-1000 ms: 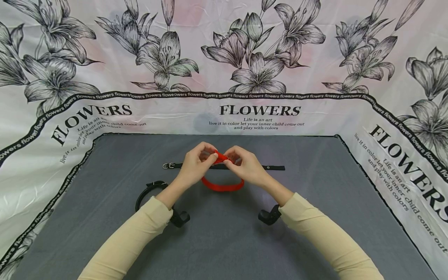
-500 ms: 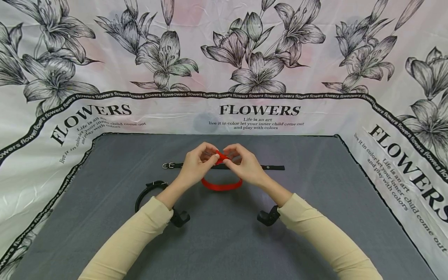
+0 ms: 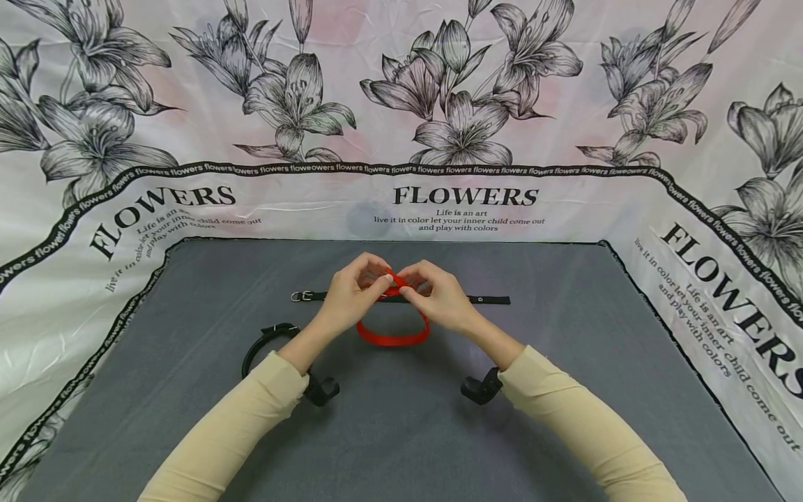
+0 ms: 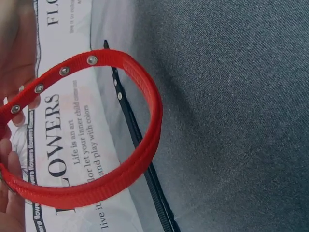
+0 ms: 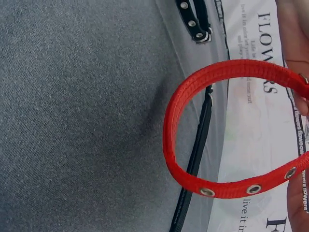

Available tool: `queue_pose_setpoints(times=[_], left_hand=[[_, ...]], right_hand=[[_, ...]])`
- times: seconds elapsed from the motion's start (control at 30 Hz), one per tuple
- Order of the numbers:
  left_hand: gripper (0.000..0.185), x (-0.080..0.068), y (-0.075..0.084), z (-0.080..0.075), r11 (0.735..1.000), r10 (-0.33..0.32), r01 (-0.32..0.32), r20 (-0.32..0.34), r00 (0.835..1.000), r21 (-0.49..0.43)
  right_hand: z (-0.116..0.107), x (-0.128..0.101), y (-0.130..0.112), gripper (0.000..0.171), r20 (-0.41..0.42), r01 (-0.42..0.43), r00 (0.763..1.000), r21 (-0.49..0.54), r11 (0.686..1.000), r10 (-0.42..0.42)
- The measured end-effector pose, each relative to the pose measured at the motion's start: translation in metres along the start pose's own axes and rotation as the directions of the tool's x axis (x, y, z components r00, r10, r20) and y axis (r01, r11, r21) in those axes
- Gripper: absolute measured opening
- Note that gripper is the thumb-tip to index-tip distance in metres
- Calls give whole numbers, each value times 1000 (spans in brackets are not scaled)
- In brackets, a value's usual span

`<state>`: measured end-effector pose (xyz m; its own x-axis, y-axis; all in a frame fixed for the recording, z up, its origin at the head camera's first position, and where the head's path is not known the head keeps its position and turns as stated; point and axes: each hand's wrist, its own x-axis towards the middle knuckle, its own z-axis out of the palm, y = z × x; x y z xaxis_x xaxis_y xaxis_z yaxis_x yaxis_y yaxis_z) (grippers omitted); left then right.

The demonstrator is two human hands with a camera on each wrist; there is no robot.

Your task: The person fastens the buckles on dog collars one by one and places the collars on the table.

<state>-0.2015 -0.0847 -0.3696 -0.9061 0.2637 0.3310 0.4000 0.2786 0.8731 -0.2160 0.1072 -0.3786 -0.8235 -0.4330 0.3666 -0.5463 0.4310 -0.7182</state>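
Observation:
A red collar strap [image 3: 393, 337] with metal eyelets is bent into a loop above the grey mat. My left hand [image 3: 359, 289] and right hand [image 3: 429, 293] pinch its two ends together at the top, fingers curled around them. The loop hangs toward me. In the left wrist view the red strap [image 4: 130, 169] curves in front of my fingers [image 4: 9, 169]. The right wrist view shows the same red strap [image 5: 181, 159] and its eyelets. Where the ends meet is hidden by my fingers.
A straight black collar [image 3: 483, 300] with a metal buckle [image 3: 302, 296] lies on the grey mat [image 3: 564, 362] just behind my hands. A looped black collar [image 3: 260, 341] lies left of my left forearm. A flower-printed cloth [image 3: 464, 104] surrounds the mat.
The red loop has drawn a little tighter and shifted slightly left. My hands have closed in toward each other at its top.

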Motion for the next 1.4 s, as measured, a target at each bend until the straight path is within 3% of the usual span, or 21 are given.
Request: queue_pose_setpoints(times=[0.33,0.6,0.77,0.8,0.97,1.03,1.17,1.4], left_hand=[[35,-5,-10,-7,991,-117,110,96,989,77],[30,-6,-12,-2,992,-121,121,5,993,38],[29,-5,-5,0,990,-136,137,-31,990,27],[29,-6,1,0,990,-136,137,-34,990,30],[28,-5,2,1,989,-141,142,-47,989,34],[27,-4,-7,3,990,-134,136,-53,990,35],[26,-4,-7,3,990,-126,129,-61,990,48],[27,-5,-7,2,994,-90,93,-53,995,60]], right_hand=[[-2,-1,0,19,-75,15,997,43,999,-12],[0,-1,-2,19,-90,-27,995,72,997,34],[1,-1,-4,20,-138,4,990,75,997,7],[0,-2,-9,21,-145,9,989,76,997,2],[-5,-4,-31,22,-141,-21,989,73,997,31],[-3,-3,-25,22,-136,-24,990,78,997,35],[2,-1,-4,21,-129,-17,991,86,996,28],[-1,-2,-5,16,-59,9,998,71,997,-5]])
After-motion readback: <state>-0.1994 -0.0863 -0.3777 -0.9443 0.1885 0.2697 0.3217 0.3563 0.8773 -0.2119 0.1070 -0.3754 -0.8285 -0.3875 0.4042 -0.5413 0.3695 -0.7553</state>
